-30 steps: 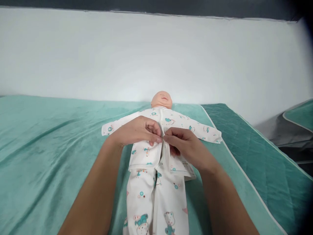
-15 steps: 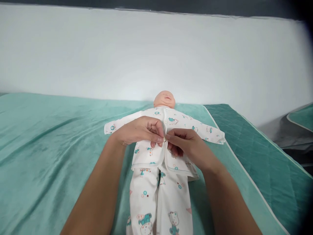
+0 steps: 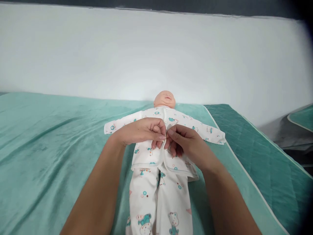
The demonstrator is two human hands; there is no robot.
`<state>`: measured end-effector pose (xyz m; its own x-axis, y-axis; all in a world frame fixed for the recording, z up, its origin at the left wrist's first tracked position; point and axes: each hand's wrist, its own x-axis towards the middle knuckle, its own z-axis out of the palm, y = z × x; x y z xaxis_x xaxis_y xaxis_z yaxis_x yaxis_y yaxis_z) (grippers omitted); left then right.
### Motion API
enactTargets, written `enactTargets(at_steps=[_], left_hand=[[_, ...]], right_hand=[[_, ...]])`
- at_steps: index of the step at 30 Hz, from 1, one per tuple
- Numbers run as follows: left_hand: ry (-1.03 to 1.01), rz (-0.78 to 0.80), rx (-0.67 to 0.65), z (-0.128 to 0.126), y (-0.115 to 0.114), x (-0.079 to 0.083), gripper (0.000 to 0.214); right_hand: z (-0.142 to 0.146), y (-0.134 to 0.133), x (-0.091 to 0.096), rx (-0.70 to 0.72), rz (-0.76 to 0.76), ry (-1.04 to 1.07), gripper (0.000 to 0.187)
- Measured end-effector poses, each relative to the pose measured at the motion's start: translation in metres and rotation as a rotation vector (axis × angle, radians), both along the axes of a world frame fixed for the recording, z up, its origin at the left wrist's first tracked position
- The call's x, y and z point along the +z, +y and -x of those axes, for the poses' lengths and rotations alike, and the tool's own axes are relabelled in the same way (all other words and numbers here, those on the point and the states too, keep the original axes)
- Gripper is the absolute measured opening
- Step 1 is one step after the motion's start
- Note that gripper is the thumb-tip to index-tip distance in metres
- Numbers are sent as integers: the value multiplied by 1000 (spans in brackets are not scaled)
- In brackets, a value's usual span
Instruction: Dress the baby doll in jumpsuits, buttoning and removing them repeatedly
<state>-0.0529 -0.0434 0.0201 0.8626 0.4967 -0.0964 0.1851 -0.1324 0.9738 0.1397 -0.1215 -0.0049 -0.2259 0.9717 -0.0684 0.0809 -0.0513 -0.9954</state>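
Note:
A baby doll (image 3: pixel 164 99) lies on its back on a teal mat (image 3: pixel 49 137), head toward the wall. It wears a white printed top (image 3: pixel 149 156) and matching trousers (image 3: pixel 146 202). My left hand (image 3: pixel 140 131) pinches the left edge of the top's front opening at the chest. My right hand (image 3: pixel 184 142) pinches the opposite edge right beside it, fingertips of both hands touching. Below the hands the two front flaps hang slightly apart.
A white wall (image 3: pixel 156 52) rises just behind the doll's head. A darker quilted teal pad (image 3: pixel 259 156) lies to the right of the mat, with another pad's corner (image 3: pixel 302 117) farther right over a dark gap.
Both hands have shifted slightly up the front opening toward the chest. Their fingertips have closed tighter together on the fabric edges.

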Motion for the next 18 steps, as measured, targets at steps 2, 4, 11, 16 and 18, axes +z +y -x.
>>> enactTargets(at_steps=[2,4,11,16,18], left_hand=[[21,-20,7,-1,-1,0,16],[46,-44,28,-2,-3,1,20],[107,-84,77,-4,-6,4,22],[37,-61,24,-2,-3,0,18],[18,-51,13,-1,-2,-1,16]], right_hand=[[1,0,1,6,5,29,30],[1,-1,1,8,9,31,31],[1,-1,2,19,-12,16,30],[2,-1,1,18,-22,0,29],[2,-2,1,18,-27,-18,28]])
